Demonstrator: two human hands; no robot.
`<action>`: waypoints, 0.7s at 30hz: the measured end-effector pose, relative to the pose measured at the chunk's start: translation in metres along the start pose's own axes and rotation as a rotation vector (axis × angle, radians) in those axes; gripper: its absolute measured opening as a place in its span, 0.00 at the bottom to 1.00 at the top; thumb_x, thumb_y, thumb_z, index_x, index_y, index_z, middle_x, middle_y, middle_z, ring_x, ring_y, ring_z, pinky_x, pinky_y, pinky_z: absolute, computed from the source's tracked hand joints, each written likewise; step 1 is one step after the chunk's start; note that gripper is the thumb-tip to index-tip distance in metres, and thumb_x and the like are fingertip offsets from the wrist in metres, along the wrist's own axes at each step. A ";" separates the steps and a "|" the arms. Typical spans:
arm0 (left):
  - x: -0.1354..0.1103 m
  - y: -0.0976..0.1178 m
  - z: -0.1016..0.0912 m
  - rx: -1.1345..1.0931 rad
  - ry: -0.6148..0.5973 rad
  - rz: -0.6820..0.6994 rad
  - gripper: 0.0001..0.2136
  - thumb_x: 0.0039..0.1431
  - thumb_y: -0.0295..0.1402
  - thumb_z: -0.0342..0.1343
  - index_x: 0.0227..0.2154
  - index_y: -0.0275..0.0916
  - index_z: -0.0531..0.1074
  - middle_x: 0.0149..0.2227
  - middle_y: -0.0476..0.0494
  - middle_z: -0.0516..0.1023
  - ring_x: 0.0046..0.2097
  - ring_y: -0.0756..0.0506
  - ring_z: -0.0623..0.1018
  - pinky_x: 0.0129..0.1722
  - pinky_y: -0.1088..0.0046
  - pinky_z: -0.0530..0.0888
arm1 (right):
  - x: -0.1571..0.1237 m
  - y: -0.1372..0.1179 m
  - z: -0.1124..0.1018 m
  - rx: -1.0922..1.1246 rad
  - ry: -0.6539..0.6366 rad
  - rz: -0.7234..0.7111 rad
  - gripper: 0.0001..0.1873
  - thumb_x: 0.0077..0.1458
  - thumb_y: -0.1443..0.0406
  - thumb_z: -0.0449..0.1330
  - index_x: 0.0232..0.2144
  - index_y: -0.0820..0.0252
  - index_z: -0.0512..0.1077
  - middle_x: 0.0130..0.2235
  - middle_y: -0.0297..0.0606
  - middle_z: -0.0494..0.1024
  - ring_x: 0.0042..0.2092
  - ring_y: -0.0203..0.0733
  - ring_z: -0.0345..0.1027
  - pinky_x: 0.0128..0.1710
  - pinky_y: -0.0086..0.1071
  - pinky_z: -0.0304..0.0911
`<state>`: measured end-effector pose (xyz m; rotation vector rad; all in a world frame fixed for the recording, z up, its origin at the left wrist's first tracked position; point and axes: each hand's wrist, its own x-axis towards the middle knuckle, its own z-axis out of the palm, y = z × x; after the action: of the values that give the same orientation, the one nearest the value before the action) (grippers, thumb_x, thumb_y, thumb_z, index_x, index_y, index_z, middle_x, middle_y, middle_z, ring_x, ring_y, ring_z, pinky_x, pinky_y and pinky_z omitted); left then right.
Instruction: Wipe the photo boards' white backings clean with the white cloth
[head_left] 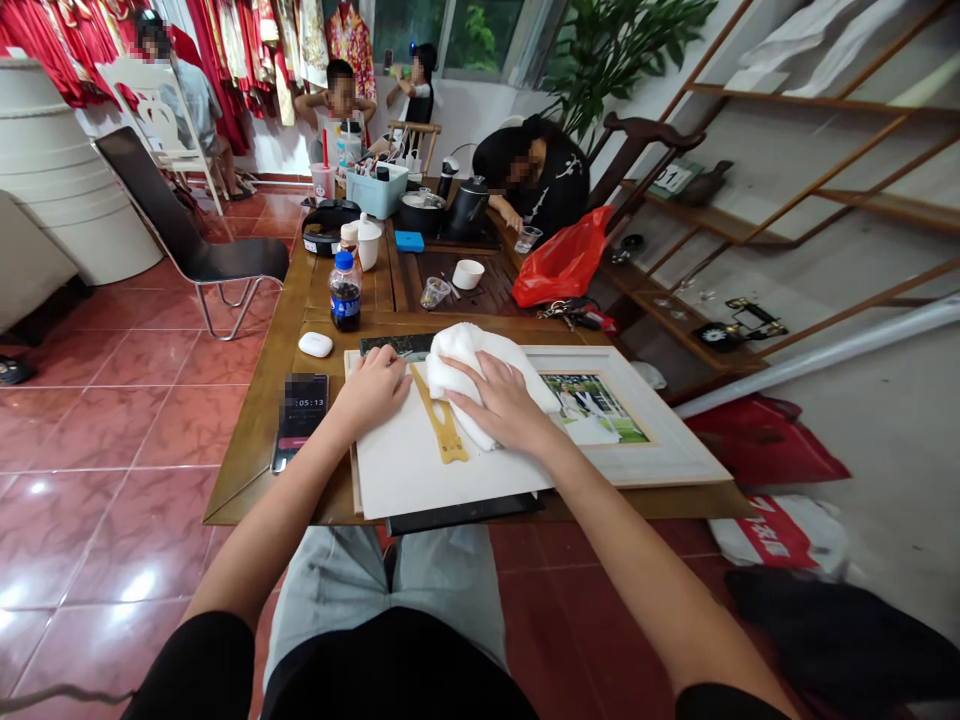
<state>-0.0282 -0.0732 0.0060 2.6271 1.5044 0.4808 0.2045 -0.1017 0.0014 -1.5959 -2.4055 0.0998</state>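
Right hand [501, 398]: spread over folded, fluffy white towel [459, 349]. Left hand [377, 384]: fingers bent on flat white board [401, 470]; grip not discernible.

Right hand [504, 402] on a white towel [466, 348]

Its fingers spread over the bunched towel on a white board [409, 482]; the left hand [375, 382] rests near the board's far left corner. Between the hands lies a yellow strip [441, 428]; a phone [303, 425] lies left.
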 end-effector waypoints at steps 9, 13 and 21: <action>-0.002 0.003 -0.001 0.027 -0.001 -0.048 0.15 0.71 0.37 0.44 0.48 0.37 0.74 0.50 0.36 0.72 0.53 0.37 0.70 0.56 0.55 0.67 | -0.044 -0.015 -0.003 0.022 -0.008 -0.196 0.31 0.68 0.47 0.45 0.69 0.44 0.57 0.66 0.49 0.63 0.69 0.59 0.50 0.64 0.59 0.48; -0.002 0.003 0.000 0.021 0.003 -0.060 0.16 0.71 0.37 0.44 0.49 0.37 0.74 0.50 0.36 0.71 0.54 0.37 0.70 0.57 0.56 0.67 | -0.073 -0.022 -0.004 0.009 -0.011 -0.211 0.32 0.67 0.47 0.48 0.69 0.45 0.57 0.67 0.51 0.61 0.68 0.61 0.51 0.63 0.60 0.49; -0.002 0.004 -0.001 0.032 -0.005 -0.043 0.15 0.72 0.36 0.44 0.48 0.36 0.74 0.49 0.36 0.72 0.53 0.37 0.70 0.56 0.56 0.68 | -0.100 -0.030 0.001 -0.023 0.051 -0.234 0.34 0.65 0.45 0.49 0.70 0.43 0.56 0.66 0.51 0.61 0.67 0.63 0.52 0.61 0.62 0.50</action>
<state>-0.0261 -0.0766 0.0073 2.6113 1.5763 0.4500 0.2140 -0.2054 -0.0110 -1.2976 -2.5404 -0.0119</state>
